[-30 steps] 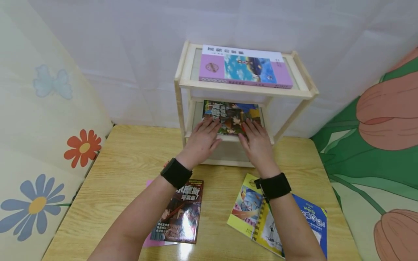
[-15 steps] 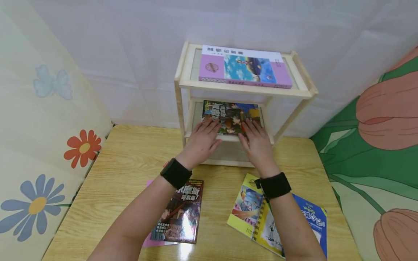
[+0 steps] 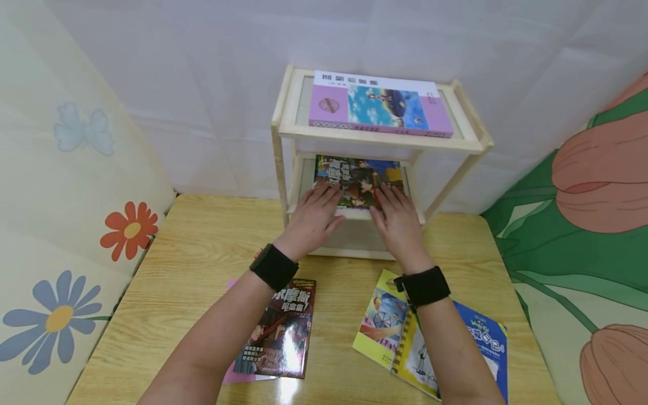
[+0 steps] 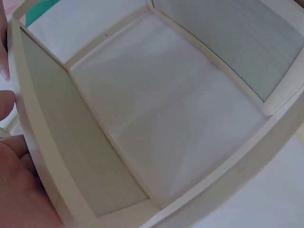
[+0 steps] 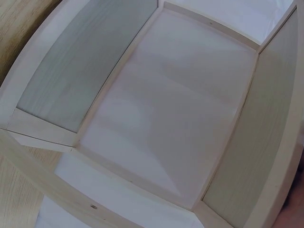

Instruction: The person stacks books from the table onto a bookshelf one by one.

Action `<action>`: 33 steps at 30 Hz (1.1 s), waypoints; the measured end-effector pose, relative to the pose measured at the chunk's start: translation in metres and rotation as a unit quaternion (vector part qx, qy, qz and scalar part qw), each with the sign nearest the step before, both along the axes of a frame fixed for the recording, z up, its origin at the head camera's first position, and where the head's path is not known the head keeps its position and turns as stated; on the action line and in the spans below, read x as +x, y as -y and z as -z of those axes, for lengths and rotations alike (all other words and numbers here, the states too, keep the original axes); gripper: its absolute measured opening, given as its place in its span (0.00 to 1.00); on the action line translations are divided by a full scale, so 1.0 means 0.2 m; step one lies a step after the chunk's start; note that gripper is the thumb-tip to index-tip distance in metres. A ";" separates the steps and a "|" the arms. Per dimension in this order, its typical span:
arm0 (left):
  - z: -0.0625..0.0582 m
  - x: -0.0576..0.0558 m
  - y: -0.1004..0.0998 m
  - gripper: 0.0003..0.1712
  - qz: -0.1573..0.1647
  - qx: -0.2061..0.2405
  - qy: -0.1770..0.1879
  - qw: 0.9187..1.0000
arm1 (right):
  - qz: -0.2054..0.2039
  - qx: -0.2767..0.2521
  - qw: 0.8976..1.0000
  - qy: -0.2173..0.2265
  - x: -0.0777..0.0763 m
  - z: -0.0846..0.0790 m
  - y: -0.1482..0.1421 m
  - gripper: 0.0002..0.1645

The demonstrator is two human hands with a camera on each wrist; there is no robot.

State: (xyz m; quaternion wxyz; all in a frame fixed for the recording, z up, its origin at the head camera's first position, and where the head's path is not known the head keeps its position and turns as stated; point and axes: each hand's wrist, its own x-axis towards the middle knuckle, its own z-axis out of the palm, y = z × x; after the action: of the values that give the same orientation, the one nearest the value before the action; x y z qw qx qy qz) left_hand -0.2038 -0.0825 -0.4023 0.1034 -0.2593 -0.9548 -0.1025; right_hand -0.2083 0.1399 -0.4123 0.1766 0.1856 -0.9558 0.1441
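Observation:
On the middle shelf of a small wooden rack (image 3: 354,216) lies a dark comic-style book (image 3: 360,179), cover up. My left hand (image 3: 314,216) rests on its left part with fingers straight. The right hand (image 3: 397,219) lies flat on the right part, fingers reaching over the cover. Both thumbs point inward near the shelf's front edge. In the left wrist view, part of the left hand (image 4: 23,183) shows at the rack's frame. Only a dark sliver of the right hand (image 5: 290,204) appears in the right wrist view. Above, a pink and white book (image 3: 379,104) lies on the top shelf.
The rack stands at the back of a wooden table (image 3: 212,230) before a white cloth. Front left, a dark red book (image 3: 283,337) overlaps a pink one (image 3: 234,376). Front right, a yellow book (image 3: 385,320) and a blue book (image 3: 481,337) lie partly under the right forearm.

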 end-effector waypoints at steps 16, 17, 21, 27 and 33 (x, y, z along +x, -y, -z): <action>0.01 0.01 0.00 0.39 -0.009 -0.003 -0.006 1.000 | 0.006 0.004 1.000 -0.005 0.00 0.00 0.01 0.33; 0.01 0.01 0.00 0.40 -0.010 -0.006 -0.007 1.000 | 0.007 0.005 1.000 -0.004 0.00 0.00 0.01 0.33; 0.01 0.02 0.01 0.42 -0.014 -0.020 -0.016 1.000 | 0.008 0.013 1.000 -0.007 0.00 0.00 0.01 0.32; 0.03 0.02 0.00 0.40 -0.015 -0.032 -0.023 0.999 | -0.001 0.009 0.999 -0.033 0.04 0.02 0.01 0.34; 0.03 0.04 0.01 0.36 0.000 -0.023 -0.052 0.998 | -0.092 -0.076 0.980 -0.161 0.21 0.08 0.10 0.24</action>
State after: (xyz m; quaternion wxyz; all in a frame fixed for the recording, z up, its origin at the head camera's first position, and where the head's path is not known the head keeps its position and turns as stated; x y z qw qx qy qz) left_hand -0.1967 -0.0852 -0.4088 0.1464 -0.2662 -0.9504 -0.0667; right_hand -0.1665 0.1198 -0.4282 0.3273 0.2800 -0.8800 0.2003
